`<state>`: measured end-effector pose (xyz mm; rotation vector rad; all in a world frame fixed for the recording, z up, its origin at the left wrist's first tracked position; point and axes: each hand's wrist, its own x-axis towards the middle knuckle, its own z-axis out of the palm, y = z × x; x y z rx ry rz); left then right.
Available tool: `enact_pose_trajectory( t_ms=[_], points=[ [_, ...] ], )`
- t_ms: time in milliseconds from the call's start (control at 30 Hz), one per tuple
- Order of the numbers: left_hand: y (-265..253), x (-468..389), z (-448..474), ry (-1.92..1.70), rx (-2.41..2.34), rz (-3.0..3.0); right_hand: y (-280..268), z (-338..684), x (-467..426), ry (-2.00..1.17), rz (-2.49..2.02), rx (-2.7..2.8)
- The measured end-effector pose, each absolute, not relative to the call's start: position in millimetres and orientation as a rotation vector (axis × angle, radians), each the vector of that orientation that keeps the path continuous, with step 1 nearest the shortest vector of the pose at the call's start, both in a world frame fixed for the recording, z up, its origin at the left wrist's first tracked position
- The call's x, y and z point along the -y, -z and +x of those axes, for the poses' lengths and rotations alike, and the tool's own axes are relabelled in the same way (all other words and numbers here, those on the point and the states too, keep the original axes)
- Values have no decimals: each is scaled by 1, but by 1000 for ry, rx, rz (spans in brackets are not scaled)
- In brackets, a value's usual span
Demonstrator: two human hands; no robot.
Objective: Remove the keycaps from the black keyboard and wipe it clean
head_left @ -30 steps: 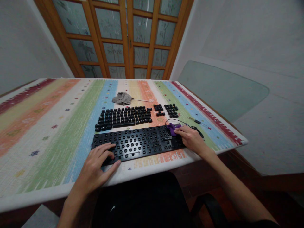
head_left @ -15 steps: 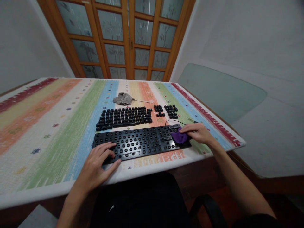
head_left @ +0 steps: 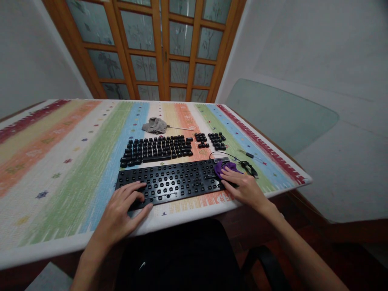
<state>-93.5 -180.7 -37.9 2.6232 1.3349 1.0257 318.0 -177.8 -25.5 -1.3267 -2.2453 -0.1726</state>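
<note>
A black keyboard [head_left: 169, 184] with its keycaps off lies along the table's near edge. My left hand [head_left: 123, 208] steadies its left end, fingers curved over the top and thumb by the front edge. At the other end, my right hand [head_left: 242, 186] presses a crumpled purple cloth [head_left: 222, 166] onto the upper right of the board. Its fingers lie over the cloth and partly hide it, along with the keyboard's right corner. Just behind the board, the loose black keycaps [head_left: 157, 148] are laid out in keyboard order, with smaller groups [head_left: 216, 139] to the right.
Behind the keycaps lies a grey rag [head_left: 155, 125] beside a thin rod [head_left: 180, 128]. A coiled black cable [head_left: 249, 167] and a small dark-handled tool [head_left: 249, 154] rest right of the keyboard. The striped tablecloth [head_left: 66, 173] covers the table. A chair armrest [head_left: 266, 262] is below.
My right hand has moved left and flattened over the purple cloth, which is now more bunched. The coiled cable has come into sight. My left hand stays on the keyboard.
</note>
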Motion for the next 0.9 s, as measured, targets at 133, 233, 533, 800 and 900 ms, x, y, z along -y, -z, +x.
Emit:
enact_pose_trajectory(
  t_ms=[133,233,533,800,900],
  points=[
    [37,181,-93,-1036,-1337,2623,24,321,178,167,-1275,2201],
    [37,181,-93,-1035,-1320,2645,21,326,184,125,-1221,2192],
    [38,180,-94,-1029,-1307,2663,3,339,201,126,-1231,2095],
    [38,180,-95,-1039,-1317,2641,38,329,202,175,-1250,2216],
    [39,180,-95,-1043,-1322,2637,42,330,208,191,-1250,2253]
  ],
)
